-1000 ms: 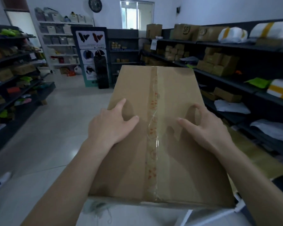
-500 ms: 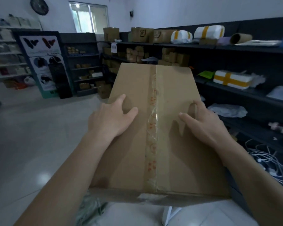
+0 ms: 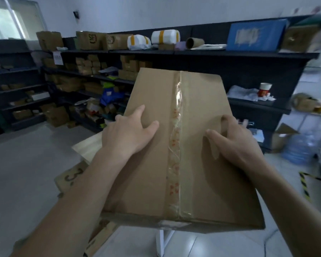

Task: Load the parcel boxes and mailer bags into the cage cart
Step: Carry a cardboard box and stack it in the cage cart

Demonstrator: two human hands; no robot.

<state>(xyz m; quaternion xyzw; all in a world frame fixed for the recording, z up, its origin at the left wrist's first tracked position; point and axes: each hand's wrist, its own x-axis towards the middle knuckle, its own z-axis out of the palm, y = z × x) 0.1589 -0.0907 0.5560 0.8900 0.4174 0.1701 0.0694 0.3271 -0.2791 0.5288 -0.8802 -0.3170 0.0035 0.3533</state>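
Holding taped parcel box (image 3: 196,173), my left hand (image 3: 126,135) gripping its left edge, right hand (image 3: 236,144) gripping its right edge.

A white wall (image 3: 156,13) ran behind long dark shelving (image 3: 230,53) that filled the back of the room and turned along the left side. Daylight came through a window (image 3: 17,19) in the upper left corner. The floor (image 3: 26,173) was pale, glossy tile. A strip of black-and-yellow tape (image 3: 305,184) marked it at the right, near a large, blurred water bottle (image 3: 300,147).
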